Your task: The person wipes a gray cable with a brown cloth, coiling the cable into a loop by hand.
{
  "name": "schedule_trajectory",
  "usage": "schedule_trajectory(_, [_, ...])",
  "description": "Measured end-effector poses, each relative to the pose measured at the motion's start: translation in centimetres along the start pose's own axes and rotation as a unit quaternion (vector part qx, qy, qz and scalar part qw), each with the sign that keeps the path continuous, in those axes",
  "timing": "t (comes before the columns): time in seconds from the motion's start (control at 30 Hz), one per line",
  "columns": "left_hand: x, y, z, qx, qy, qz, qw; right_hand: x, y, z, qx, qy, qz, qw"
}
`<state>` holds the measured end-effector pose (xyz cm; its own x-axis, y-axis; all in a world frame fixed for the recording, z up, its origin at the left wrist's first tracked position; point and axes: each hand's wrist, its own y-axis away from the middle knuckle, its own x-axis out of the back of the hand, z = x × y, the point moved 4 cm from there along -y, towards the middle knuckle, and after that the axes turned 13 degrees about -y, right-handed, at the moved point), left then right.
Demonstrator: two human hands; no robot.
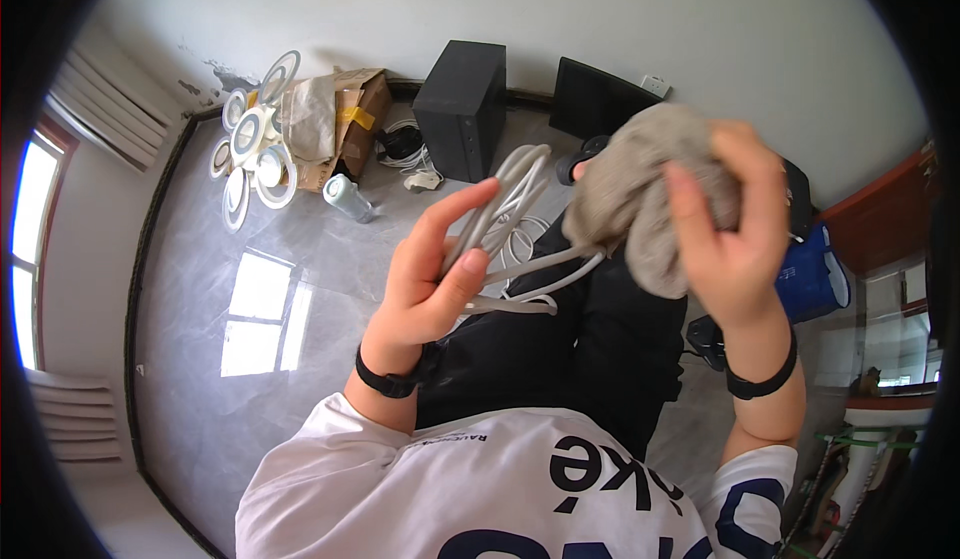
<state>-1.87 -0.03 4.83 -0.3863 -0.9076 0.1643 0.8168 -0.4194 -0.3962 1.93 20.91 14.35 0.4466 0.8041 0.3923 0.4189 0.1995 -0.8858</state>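
Observation:
My left hand (425,274) is closed round several loops of a light grey cable (508,199), held up above my lap. From those loops a length of the cable runs right to a grey-brown cloth (640,199). My right hand (735,224) grips this bunched cloth, thumb and fingers pressed into its folds. The cable goes in under the cloth's lower left side, and that part is hidden. More cable loops hang below my left hand, over my dark trousers (540,349) and the floor.
A black computer tower (462,109) and a dark monitor (602,99) stand against the wall. Left of them are a cardboard box (358,129), a white ring-shaped lamp (255,149), a clear bottle (347,199) and coiled cables (405,146). A blue bag (812,277) sits at the right.

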Motion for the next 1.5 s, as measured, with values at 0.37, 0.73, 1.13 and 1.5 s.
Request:
schedule_trajectory(0.37, [-1.8,-0.6,0.6,-0.115,-0.059,-0.067,0.989,-3.6,0.9,2.3,-0.073,-0.034,-0.130,0.988])
schedule_trajectory(0.73, [-2.5,-0.4,0.5,-0.110,-0.046,-0.085,0.989,-3.4,0.6,0.3,-0.017,-0.017,-0.174,0.984])
schedule_trajectory(1.13, [-2.7,-0.6,0.6,-0.080,-0.117,-0.103,0.985,-3.7,1.1,1.0,-0.035,-0.009,-0.193,0.980])
schedule_trajectory(1.5, [-2.8,-0.6,0.9,-0.065,-0.078,-0.135,0.986,-4.5,1.4,-0.4,0.020,0.032,-0.225,0.974])
